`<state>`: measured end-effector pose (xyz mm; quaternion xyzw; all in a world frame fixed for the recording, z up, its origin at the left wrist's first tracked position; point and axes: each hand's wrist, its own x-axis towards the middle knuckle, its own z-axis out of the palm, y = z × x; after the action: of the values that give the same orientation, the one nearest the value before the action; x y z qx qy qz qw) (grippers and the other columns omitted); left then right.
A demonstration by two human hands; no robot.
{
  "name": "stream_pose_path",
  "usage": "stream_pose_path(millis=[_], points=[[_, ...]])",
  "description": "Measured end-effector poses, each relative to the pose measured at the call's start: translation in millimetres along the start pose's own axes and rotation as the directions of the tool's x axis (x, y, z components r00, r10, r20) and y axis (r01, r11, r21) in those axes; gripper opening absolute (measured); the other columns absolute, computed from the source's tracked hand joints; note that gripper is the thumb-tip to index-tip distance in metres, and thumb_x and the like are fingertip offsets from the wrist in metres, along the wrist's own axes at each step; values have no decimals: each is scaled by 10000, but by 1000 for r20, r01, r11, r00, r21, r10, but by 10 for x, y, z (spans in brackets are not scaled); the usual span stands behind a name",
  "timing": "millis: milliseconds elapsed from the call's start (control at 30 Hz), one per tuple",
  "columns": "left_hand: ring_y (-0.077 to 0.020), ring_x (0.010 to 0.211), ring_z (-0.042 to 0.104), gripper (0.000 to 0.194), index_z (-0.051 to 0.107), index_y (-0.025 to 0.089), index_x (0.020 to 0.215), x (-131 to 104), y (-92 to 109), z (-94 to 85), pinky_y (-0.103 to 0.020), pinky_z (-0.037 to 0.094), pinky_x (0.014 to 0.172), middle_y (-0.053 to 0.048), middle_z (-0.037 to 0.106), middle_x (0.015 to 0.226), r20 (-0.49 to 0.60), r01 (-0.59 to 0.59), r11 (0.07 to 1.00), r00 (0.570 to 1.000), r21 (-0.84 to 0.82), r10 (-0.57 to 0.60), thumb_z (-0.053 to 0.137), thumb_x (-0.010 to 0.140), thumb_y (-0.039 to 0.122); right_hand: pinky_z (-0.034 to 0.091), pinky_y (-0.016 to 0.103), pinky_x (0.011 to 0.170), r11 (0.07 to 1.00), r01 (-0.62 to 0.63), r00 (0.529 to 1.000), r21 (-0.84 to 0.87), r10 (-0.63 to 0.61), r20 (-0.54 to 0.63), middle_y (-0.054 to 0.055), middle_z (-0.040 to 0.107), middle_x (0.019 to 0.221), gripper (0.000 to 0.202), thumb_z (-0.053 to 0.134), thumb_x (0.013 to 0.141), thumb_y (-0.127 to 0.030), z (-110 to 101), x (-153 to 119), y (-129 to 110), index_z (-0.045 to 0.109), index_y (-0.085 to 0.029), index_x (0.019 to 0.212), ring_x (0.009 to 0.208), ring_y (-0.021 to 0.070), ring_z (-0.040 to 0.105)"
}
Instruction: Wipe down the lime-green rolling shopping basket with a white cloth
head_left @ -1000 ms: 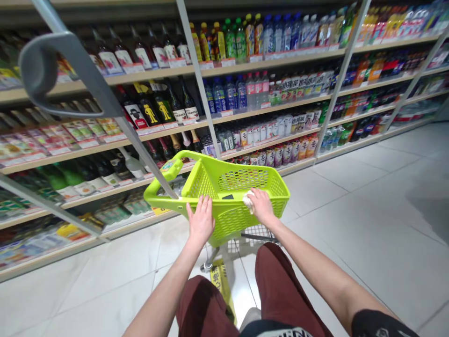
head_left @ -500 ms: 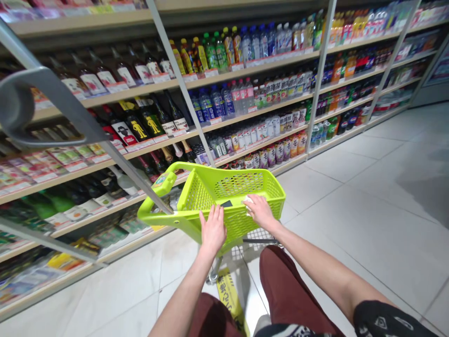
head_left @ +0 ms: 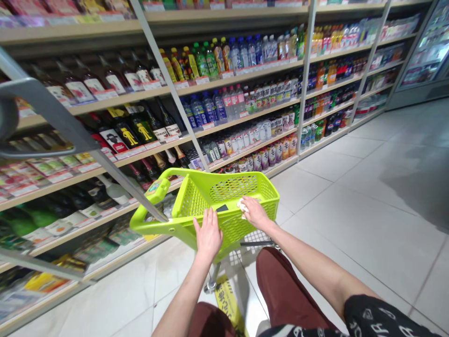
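Note:
A lime-green shopping cart [head_left: 231, 234] with perforated sides stands in front of me. My left hand [head_left: 209, 235] lies on the near side of its basket, fingers stretched out toward the rim. At the same rim, farther right, my right hand [head_left: 255, 213] is closed on a crumpled white tissue [head_left: 242, 206]. A small dark flat object [head_left: 222, 208] lies inside the basket; what it is I cannot make out. The cart's handle [head_left: 145, 213] is at its left end.
Shelves of bottled and canned drinks [head_left: 245, 103] run along the far side, with wine bottles [head_left: 136, 131] to the left. A grey metal frame with a curved handle [head_left: 45, 121] crosses the left foreground. A yellow floor sticker [head_left: 229, 304] lies below; a glass-fronted fridge [head_left: 426, 56] stands far right.
The view has shifted so the shelves sit slightly lower and farther left. My right hand's fingers have closed more around the tissue and moved slightly along the rim. My left hand stays on the cart.

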<state>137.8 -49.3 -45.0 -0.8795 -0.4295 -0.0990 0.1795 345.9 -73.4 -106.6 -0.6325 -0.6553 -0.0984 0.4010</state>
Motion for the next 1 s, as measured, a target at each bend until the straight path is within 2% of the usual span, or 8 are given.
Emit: stream_pose_path(millis=[167,267,367,533,633,833,900,1000], points=[[-254,1311,187,588,318,106,1305,-22,-112,-3,-595,78,1033,-111,304,1390,-8,19,1000,1000,13,-19,418,739,229,302,487,936,960,-223,974,-167,212,-84,143,471,1234,370,456,679,-105,-334,-153,592,581,-142,1026,1164,292,376],[-259,1314,175,587,327,105,1301,-22,-69,22,-584,82,1039,-115,302,1390,-14,33,999,999,9,-33,425,736,233,348,433,915,931,-333,940,-148,314,-133,159,509,1169,372,417,689,-97,-392,-177,736,582,-110,1022,1104,268,438],[-255,1315,172,607,319,99,1305,-16,-16,42,-580,80,1042,-114,293,1394,-12,40,999,999,-6,-40,435,722,219,359,417,912,958,-272,957,-90,259,-131,149,536,1120,371,400,684,-83,-235,-112,521,591,-113,1001,1064,251,464],[-248,1314,182,606,319,115,1307,-29,-67,-1,-560,101,1048,-103,308,1390,-13,8,1000,1000,-20,-8,432,723,230,344,434,927,1000,-9,1000,7,9,-30,136,526,1150,411,411,686,-78,71,9,-11,558,-132,1066,1091,243,440],[-260,1315,173,606,316,97,1305,-75,-194,-67,-564,111,1043,-117,304,1391,-52,52,999,997,-8,-52,428,727,237,343,437,921,1000,18,1000,-17,-17,15,126,519,1165,404,418,699,-89,15,3,31,553,-144,1077,1113,248,422],[-249,1319,161,612,319,84,1304,-162,-363,-71,-551,75,1054,-121,302,1391,-77,113,994,991,-4,-113,411,711,206,353,470,899,961,-246,965,-125,231,-126,169,510,1156,374,391,733,-117,-204,-92,443,559,-101,1068,1103,285,431],[-245,1320,158,616,316,81,1306,-161,-338,-35,-532,81,1062,-123,302,1391,-86,113,993,990,-22,-114,410,712,211,372,457,895,976,-203,973,-81,192,-129,164,517,1139,385,383,724,-99,-116,-92,336,560,-105,1065,1083,272,451],[-241,1312,188,607,330,90,1300,-166,-301,-12,-515,108,1066,-119,328,1379,-106,92,994,989,-67,-99,420,716,231,383,451,907,999,-26,995,23,28,-100,129,530,1126,425,383,694,-53,139,-35,-78,563,-147,1067,1085,247,459]])
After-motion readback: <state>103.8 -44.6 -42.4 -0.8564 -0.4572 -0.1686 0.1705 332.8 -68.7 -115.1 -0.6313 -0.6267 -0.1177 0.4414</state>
